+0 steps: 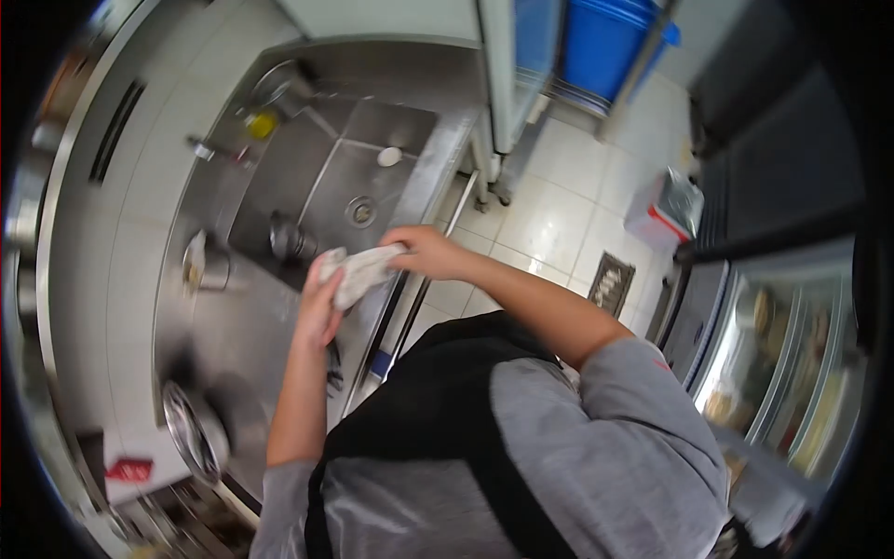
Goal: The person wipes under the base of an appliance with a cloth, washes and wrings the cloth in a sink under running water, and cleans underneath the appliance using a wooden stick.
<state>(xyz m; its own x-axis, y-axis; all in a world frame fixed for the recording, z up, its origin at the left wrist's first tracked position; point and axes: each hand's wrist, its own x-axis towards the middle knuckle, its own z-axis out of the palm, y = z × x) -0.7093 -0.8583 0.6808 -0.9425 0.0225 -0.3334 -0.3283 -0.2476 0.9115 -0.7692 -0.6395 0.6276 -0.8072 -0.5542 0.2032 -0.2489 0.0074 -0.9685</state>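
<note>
Our gray shirt (596,429) and black apron (410,391) fill the bottom of the frame. Left of them runs the steel surface (261,331), and we see its sink (289,177) in the upper left. At the top, right of center, stands a blue bin (610,47). A blurred metal pot (197,433) sits at lower left. Near the middle, our left hand (321,303) and right hand (426,252) hold a white cloth (363,277) between them, over the front edge of the surface, just below the sink drain in the frame. Our right fingers pinch its right end; our left fingers curl against its left end, but we cannot tell how firmly. Left of the hands we have a metal can (209,268) on the surface, then a smaller metal cup (291,238) by the sink's lower corner. Farther right are the sink drain (361,212) and a small white round thing (389,156).
</note>
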